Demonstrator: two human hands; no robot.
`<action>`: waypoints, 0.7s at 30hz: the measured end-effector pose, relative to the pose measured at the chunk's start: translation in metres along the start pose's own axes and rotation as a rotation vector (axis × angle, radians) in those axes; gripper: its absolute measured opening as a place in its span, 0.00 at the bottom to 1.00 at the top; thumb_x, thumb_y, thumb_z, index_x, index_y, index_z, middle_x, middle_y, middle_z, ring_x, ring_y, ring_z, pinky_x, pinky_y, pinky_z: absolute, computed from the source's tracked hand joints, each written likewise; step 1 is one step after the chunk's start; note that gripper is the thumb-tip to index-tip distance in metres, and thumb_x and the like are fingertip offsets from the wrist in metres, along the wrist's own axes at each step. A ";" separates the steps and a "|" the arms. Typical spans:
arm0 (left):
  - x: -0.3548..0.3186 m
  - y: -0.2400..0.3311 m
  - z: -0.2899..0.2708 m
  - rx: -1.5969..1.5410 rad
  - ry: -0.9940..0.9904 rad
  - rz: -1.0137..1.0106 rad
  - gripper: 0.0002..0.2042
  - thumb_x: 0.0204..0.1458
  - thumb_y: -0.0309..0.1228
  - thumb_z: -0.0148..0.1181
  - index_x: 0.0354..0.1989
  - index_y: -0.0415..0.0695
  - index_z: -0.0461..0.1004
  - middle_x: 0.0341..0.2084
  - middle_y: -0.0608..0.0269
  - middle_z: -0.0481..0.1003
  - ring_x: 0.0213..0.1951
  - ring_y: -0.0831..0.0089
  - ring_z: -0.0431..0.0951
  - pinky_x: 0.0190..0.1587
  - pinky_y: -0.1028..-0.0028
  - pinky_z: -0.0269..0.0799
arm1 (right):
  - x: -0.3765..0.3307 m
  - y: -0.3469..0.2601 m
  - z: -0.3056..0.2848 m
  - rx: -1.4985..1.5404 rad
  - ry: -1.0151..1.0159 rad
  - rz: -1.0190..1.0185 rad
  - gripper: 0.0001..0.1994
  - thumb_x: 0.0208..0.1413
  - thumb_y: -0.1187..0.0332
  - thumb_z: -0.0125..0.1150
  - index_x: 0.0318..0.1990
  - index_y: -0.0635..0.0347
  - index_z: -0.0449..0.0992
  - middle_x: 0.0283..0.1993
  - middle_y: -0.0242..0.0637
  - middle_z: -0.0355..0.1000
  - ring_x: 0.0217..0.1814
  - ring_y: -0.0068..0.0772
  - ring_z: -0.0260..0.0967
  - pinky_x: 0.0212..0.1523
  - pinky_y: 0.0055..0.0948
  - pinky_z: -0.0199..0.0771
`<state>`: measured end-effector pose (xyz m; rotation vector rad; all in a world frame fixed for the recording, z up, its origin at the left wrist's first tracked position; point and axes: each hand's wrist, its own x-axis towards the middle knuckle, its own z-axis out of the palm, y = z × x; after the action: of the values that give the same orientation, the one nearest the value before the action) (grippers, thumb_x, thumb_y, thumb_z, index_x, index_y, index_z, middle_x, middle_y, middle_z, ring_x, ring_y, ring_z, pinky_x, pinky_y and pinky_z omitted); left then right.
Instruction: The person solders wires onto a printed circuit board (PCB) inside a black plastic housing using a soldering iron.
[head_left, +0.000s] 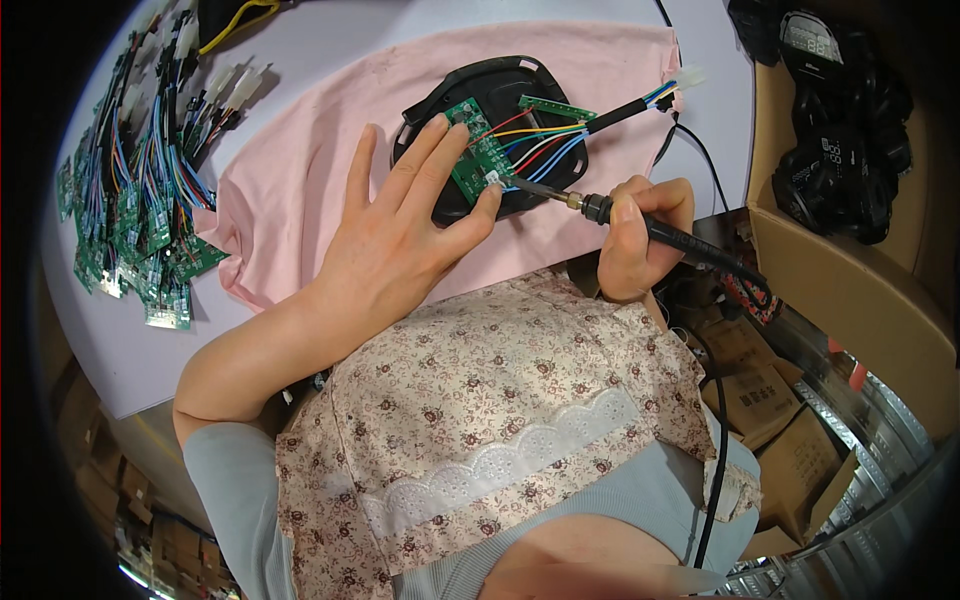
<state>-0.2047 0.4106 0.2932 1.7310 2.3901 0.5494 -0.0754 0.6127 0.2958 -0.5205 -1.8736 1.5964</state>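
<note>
A black plastic housing (pixel 545 80) lies on a pink cloth (pixel 310 140), with a green circuit board (pixel 487 150) inside it. My left hand (pixel 400 215) rests flat on the board's left side, fingers spread. In my right hand (pixel 645 235) is a soldering iron (pixel 690 245) with a black handle, its metal tip pointing left onto the board's lower right edge, close to my left thumb. Coloured wires (pixel 555 140) run from the board into a black sleeve that ends in a white connector (pixel 687 78). A narrow green strip board (pixel 555 106) sits at the housing's upper right.
Several green circuit boards with wire bundles (pixel 150 200) are heaped on the white table (pixel 110 370) at left. A cardboard box (pixel 850 280) at right holds several black display units (pixel 835 170). A black cable (pixel 715 165) crosses the table's right side.
</note>
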 end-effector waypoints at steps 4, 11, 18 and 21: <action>0.000 0.000 0.000 0.006 0.002 -0.001 0.24 0.53 0.34 0.67 0.60 0.58 0.71 0.67 0.44 0.61 0.70 0.48 0.61 0.70 0.37 0.46 | 0.000 -0.004 0.001 -0.022 -0.005 0.022 0.10 0.55 0.74 0.58 0.33 0.60 0.60 0.23 0.36 0.63 0.25 0.21 0.54 0.29 0.24 0.56; 0.000 0.000 -0.001 -0.009 0.002 -0.001 0.23 0.53 0.34 0.66 0.60 0.58 0.71 0.67 0.43 0.62 0.70 0.47 0.62 0.70 0.37 0.46 | 0.006 0.000 -0.002 0.093 0.048 -0.075 0.10 0.57 0.71 0.57 0.34 0.60 0.59 0.22 0.35 0.61 0.24 0.22 0.51 0.27 0.25 0.54; -0.001 -0.001 0.000 -0.029 0.032 -0.003 0.22 0.54 0.34 0.66 0.58 0.56 0.72 0.66 0.43 0.63 0.69 0.48 0.63 0.70 0.37 0.47 | 0.018 -0.009 0.013 0.091 -0.100 0.031 0.10 0.56 0.72 0.57 0.33 0.60 0.59 0.23 0.34 0.60 0.25 0.21 0.52 0.29 0.24 0.53; -0.001 -0.001 0.000 -0.033 0.038 -0.002 0.21 0.53 0.34 0.66 0.56 0.55 0.73 0.66 0.43 0.63 0.69 0.48 0.63 0.70 0.38 0.47 | 0.018 -0.007 0.014 0.074 -0.137 0.027 0.10 0.56 0.72 0.58 0.33 0.60 0.60 0.23 0.34 0.61 0.25 0.21 0.53 0.29 0.24 0.53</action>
<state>-0.2051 0.4099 0.2930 1.7196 2.3936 0.6229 -0.0976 0.6130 0.3054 -0.4147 -1.9055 1.7512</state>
